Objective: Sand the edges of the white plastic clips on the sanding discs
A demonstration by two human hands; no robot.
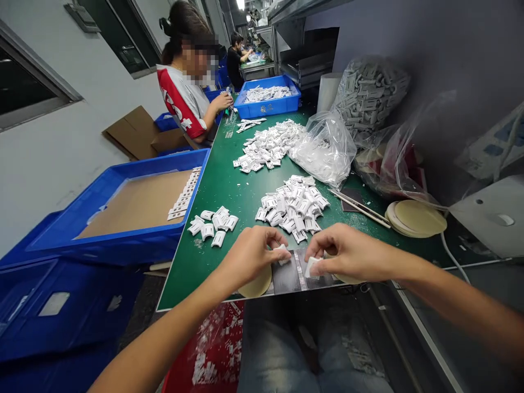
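Note:
My left hand [262,252] pinches a small white plastic part [282,253] between thumb and fingers. Another white part [313,267] is held in my right hand [333,252], a short distance to the right. Both hands are low over dark grey pads [286,278] at the front edge of the green table [216,174]. Just beyond the hands lies a heap of white parts [295,207], with a smaller group [219,221] to the left. A round yellowish disc [257,284] shows partly under my left hand.
Behind are a larger pile [270,143], a plastic bag [327,153] and a blue bin [268,103] of parts. Thin sticks [360,208] and yellow discs [417,217] lie at right. A blue crate [110,237] stands at left; a person [184,87] works beyond it.

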